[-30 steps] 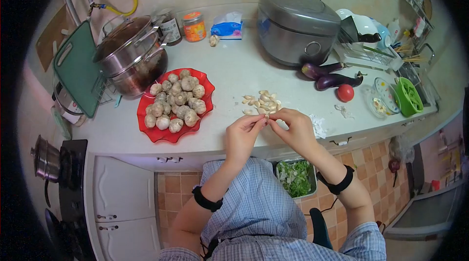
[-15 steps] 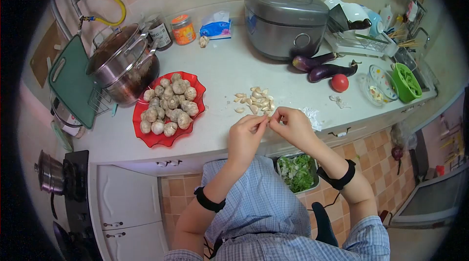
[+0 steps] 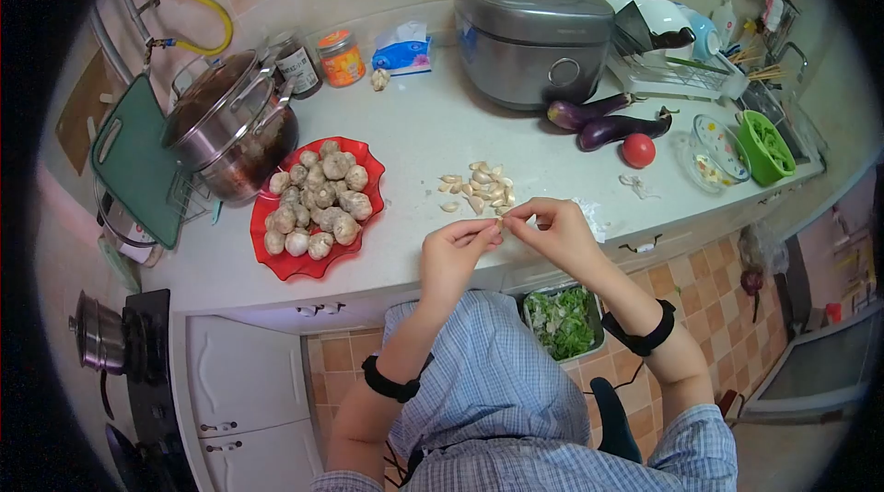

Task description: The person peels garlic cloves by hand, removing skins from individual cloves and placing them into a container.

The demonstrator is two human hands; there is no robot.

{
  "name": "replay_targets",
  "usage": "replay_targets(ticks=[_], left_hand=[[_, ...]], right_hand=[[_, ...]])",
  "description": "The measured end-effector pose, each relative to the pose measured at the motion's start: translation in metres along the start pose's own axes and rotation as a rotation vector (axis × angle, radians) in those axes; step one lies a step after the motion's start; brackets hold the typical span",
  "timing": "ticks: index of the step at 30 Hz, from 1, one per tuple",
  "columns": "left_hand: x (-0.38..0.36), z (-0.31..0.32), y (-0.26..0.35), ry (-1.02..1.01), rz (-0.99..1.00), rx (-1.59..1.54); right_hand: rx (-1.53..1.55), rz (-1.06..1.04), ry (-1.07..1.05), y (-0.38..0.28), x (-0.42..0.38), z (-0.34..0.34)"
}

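Both hands meet over the front edge of the white counter, fingertips almost touching. My left hand (image 3: pixel 454 252) is closed in a pinch on a small garlic clove (image 3: pixel 499 224), mostly hidden by the fingers. The fingers of my right hand (image 3: pixel 551 227) pinch at the same clove from the other side. Just beyond them lies a small pile of loose garlic cloves (image 3: pixel 483 186), with some set slightly apart. To the left, a red scalloped plate (image 3: pixel 302 265) carries many whole garlic bulbs (image 3: pixel 318 195). Some pale peelings (image 3: pixel 590 218) lie beside my right hand.
A rice cooker (image 3: pixel 534 41), two eggplants (image 3: pixel 626 129) and a tomato (image 3: pixel 638 150) stand toward the back right. Near the right end are a glass bowl (image 3: pixel 720 149) and a green basket (image 3: pixel 766 149). A steamer pot (image 3: pixel 230 128) stands left. Below, a bin of greens (image 3: pixel 560 322) sits on the floor.
My left hand has shifted slightly left and down, its fingers more level. The right hand's fingertips have moved a little left, closer to the left ones. The view has tilted slightly.
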State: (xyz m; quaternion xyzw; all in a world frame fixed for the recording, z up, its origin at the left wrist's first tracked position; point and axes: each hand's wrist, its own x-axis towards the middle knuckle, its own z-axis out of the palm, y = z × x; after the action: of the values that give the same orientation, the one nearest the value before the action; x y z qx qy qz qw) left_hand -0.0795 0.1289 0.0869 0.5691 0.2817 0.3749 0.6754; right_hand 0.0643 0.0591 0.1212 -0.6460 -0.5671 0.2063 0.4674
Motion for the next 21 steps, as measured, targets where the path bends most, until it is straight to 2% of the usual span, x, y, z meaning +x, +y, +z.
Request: replay_targets(ticks=[2,6,12,16,18,21], left_hand=[[-0.002,0.002,0.001,0.017,0.048,0.065],[-0.004,0.002,0.001,0.041,0.164,0.189],[-0.005,0.003,0.004,0.033,0.216,0.279],[-0.005,0.004,0.004,0.03,0.148,0.18],[-0.004,0.004,0.005,0.024,0.041,0.026],[-0.003,0.003,0.004,0.026,0.056,0.052]], right_hand=[[0.0,0.061,-0.033,0.003,0.002,0.0],[0.034,0.046,-0.051,0.01,0.004,0.002],[0.137,0.1,-0.109,0.009,0.006,0.0],[0.149,0.096,-0.08,0.015,0.006,0.003],[0.175,0.098,-0.07,0.015,0.006,0.003],[0.221,0.13,-0.081,0.011,0.002,0.002]])
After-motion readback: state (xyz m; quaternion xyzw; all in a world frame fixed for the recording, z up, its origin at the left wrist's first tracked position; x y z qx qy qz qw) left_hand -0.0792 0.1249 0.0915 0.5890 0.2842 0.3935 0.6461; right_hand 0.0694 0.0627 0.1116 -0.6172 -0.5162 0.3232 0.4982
